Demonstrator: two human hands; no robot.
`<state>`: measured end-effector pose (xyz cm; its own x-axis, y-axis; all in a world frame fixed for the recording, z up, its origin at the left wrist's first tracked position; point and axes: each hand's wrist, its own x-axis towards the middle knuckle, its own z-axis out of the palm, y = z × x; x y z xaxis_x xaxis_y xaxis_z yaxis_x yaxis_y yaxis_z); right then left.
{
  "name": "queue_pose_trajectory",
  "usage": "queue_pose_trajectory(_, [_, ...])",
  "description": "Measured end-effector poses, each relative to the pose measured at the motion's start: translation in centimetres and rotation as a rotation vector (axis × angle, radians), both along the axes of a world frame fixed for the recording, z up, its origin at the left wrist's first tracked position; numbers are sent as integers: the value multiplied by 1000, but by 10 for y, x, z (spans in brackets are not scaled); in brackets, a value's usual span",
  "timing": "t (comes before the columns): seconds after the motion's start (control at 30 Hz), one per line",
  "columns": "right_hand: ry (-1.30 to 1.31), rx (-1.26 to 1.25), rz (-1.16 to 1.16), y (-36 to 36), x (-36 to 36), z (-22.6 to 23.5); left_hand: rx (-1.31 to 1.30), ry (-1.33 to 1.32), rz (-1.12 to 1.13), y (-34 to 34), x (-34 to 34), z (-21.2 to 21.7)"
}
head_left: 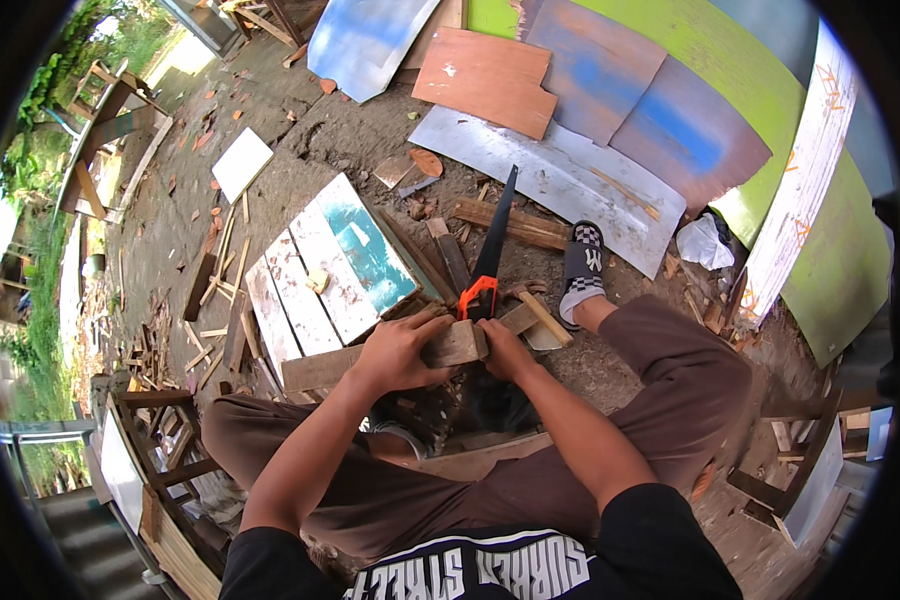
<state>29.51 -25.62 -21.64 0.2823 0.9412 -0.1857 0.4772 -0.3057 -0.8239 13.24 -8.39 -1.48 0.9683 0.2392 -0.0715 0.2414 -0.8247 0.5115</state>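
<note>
A length of wood lies across in front of me, over a white and teal painted pallet. My left hand presses down on its right end. My right hand grips the orange handle of a hand saw, whose black blade points away from me. The blade sits at the wood's right end. A short offcut lies just right of the saw handle.
My right foot wears a checkered slipper on the dirt ground. Painted boards and sheets lie and lean at the back and right. Wood scraps litter the left. A wooden frame stands at lower left.
</note>
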Motion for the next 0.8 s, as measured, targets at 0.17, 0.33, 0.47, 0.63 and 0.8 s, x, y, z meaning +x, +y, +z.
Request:
queue_pose_trajectory(0.17, [-6,70,-34,-1,-2,-3,29,-48,-13,0,-1,-2])
queue_pose_trajectory(0.33, [39,120,-21,0,-5,1,33,-59,-29,2,-2,-4])
queue_pose_trajectory(0.47, [65,78,-20,0,-2,8,6,64,-9,4,-4,-5])
queue_pose_trajectory(0.63, [47,126,-1,-5,-2,2,12,-3,-6,5,-7,-8])
queue_pose_trajectory(0.8, [27,-50,-37,-14,12,8,-1,26,-27,7,-7,-9])
